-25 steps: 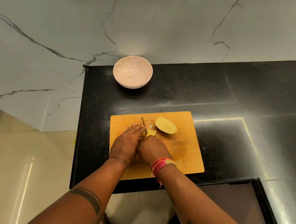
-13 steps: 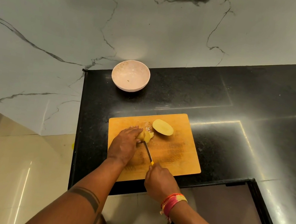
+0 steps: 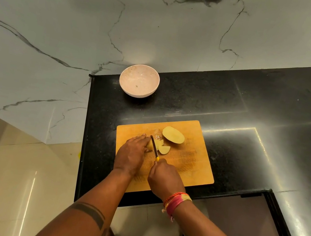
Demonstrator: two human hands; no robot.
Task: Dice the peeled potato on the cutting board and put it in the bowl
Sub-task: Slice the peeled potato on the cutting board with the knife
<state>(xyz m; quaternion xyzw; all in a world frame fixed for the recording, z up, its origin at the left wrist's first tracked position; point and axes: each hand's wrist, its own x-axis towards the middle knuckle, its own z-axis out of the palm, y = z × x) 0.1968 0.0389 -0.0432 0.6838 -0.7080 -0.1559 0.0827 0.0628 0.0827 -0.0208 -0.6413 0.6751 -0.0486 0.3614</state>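
Black counter (image 3: 224,100) carried a wooden cutting board (image 3: 194,164); left hand (image 3: 130,154) pressed a potato piece (image 3: 149,144), right hand (image 3: 165,178) gripped the knife (image 3: 154,147) cutting it; bowl (image 3: 138,82) sat far.

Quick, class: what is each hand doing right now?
Left hand: fingers laid over the potato piece, steadying it on the cutting board.
Right hand: gripping the knife.

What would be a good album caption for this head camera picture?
Right hand slices potato with a knife on the board, left hand steadying it; bowl waits beyond.
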